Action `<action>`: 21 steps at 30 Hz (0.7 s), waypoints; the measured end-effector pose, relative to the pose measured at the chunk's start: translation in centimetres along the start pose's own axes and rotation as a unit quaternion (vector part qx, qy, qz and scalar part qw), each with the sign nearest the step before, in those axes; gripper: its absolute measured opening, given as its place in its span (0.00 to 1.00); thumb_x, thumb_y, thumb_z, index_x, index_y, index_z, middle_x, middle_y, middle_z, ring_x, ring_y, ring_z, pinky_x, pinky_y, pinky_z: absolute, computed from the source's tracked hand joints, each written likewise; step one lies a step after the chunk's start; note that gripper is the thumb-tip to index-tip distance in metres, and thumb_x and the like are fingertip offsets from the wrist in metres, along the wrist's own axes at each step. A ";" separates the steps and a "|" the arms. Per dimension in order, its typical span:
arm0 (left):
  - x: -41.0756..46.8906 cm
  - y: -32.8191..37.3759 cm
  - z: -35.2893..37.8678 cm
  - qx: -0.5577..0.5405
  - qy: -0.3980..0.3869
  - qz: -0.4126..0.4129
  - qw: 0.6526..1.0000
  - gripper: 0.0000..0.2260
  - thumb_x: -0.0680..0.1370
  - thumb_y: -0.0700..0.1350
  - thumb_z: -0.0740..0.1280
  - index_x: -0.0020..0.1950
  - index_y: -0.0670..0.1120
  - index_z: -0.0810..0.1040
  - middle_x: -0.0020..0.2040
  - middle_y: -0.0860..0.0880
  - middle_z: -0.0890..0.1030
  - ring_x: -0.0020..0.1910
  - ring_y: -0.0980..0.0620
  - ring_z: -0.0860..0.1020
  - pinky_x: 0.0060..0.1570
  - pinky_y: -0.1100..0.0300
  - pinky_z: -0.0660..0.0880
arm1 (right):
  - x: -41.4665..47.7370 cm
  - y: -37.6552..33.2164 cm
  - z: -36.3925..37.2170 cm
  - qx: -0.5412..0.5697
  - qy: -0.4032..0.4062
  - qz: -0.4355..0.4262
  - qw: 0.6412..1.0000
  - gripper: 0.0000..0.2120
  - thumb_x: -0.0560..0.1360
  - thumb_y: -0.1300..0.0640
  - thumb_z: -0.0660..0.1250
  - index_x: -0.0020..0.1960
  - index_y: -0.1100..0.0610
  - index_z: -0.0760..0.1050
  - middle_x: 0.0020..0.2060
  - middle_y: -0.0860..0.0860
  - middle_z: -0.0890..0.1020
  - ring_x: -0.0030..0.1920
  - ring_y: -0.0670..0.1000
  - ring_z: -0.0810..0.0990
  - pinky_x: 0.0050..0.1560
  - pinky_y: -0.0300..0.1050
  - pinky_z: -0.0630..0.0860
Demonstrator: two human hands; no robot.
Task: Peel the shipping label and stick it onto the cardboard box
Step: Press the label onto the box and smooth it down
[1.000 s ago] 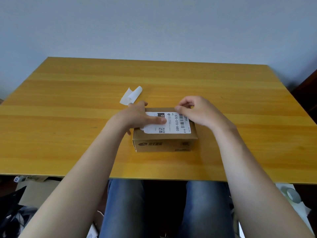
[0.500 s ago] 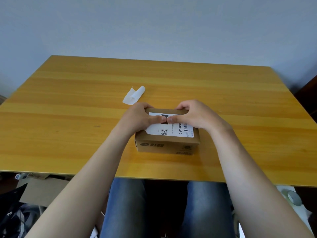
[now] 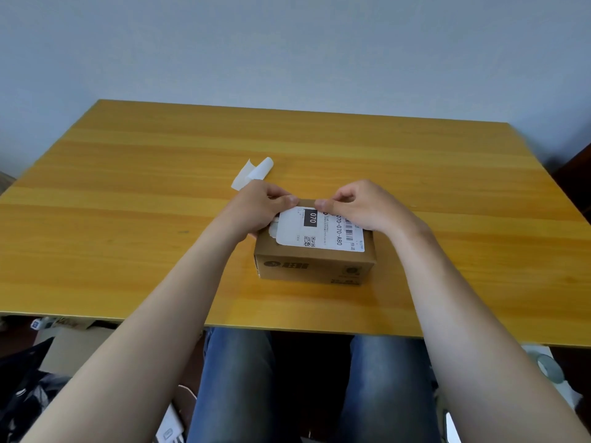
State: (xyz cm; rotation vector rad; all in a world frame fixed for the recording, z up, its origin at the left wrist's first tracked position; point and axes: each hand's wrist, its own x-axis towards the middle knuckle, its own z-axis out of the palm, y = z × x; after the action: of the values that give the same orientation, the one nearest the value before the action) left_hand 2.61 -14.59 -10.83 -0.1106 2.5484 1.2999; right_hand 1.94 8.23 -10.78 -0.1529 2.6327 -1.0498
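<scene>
A small brown cardboard box (image 3: 315, 267) sits on the wooden table (image 3: 128, 219) near its front edge. A white shipping label (image 3: 319, 233) with a barcode and QR code lies flat on the box's top. My left hand (image 3: 259, 207) holds the box's far left corner, its thumb on the label's far edge. Over the far right part of the box, my right hand (image 3: 364, 207) has its fingers curled and its thumb tip pressed on the label's far edge. The two thumbs are a short gap apart.
A curled white backing strip (image 3: 252, 174) lies on the table just behind my left hand. Below the table's front edge are my legs in jeans, cardboard (image 3: 73, 346) and dark items at the left, and a tape roll (image 3: 550, 372) at the right.
Both thumbs slid from the middle of the label to its far edge and drew slightly apart. The label now lies flatter on the box.
</scene>
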 end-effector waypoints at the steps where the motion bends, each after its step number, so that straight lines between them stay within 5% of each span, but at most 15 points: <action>1: 0.0 0.1 -0.2 0.002 -0.009 0.001 1.000 0.11 0.82 0.57 0.68 0.57 0.52 0.84 0.49 0.50 0.86 0.44 0.50 0.83 0.34 0.58 0.76 | 0.0 0.1 -0.1 -0.007 -0.015 0.003 1.000 0.24 0.73 0.29 0.71 0.50 0.48 0.86 0.45 0.45 0.88 0.47 0.47 0.86 0.43 0.45 0.75; 5: -0.4 -0.2 -0.6 0.003 -0.092 0.011 0.996 0.30 0.72 0.59 0.79 0.71 0.56 0.75 0.59 0.57 0.80 0.56 0.57 0.81 0.55 0.56 0.80 | -0.4 0.3 -0.9 -0.030 -0.068 0.007 0.997 0.27 0.65 0.26 0.75 0.54 0.44 0.85 0.46 0.44 0.88 0.48 0.47 0.87 0.47 0.47 0.78; 7: -0.5 -0.3 -0.5 -0.002 -0.109 0.018 0.994 0.35 0.69 0.55 0.82 0.74 0.57 0.74 0.60 0.56 0.80 0.56 0.57 0.81 0.56 0.57 0.80 | -0.6 0.2 -1.1 -0.031 -0.081 0.016 0.996 0.26 0.64 0.28 0.77 0.54 0.42 0.84 0.45 0.41 0.88 0.46 0.45 0.87 0.47 0.46 0.79; 11: -0.5 -0.3 -0.1 -0.030 -0.064 0.028 0.997 0.26 0.71 0.54 0.80 0.69 0.56 0.80 0.55 0.56 0.81 0.51 0.58 0.81 0.47 0.60 0.79 | -0.6 -0.2 -0.7 -0.021 -0.062 0.026 0.998 0.23 0.66 0.29 0.77 0.51 0.45 0.85 0.42 0.43 0.88 0.43 0.45 0.86 0.42 0.44 0.77; 18: 0.5 -0.7 0.5 -0.054 0.000 0.028 0.998 0.11 0.78 0.55 0.74 0.59 0.54 0.86 0.52 0.54 0.86 0.54 0.54 0.83 0.53 0.54 0.80 | -0.4 -0.8 0.5 -0.002 0.028 0.057 0.998 0.28 0.69 0.27 0.72 0.43 0.52 0.86 0.35 0.46 0.85 0.35 0.48 0.81 0.37 0.46 0.70; 21: 0.7 -0.3 0.5 -0.044 0.005 0.018 0.999 0.09 0.80 0.54 0.72 0.57 0.55 0.86 0.49 0.53 0.86 0.51 0.51 0.83 0.45 0.54 0.78 | -0.5 -1.1 0.3 -0.015 0.033 0.044 0.998 0.24 0.73 0.29 0.71 0.45 0.51 0.87 0.37 0.46 0.86 0.35 0.47 0.81 0.34 0.44 0.70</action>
State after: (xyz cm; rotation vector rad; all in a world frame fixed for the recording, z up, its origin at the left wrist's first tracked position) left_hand 2.14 -14.30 -11.51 -0.0905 2.5116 1.4293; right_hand 2.54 7.35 -10.17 -0.0073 2.6884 -1.0038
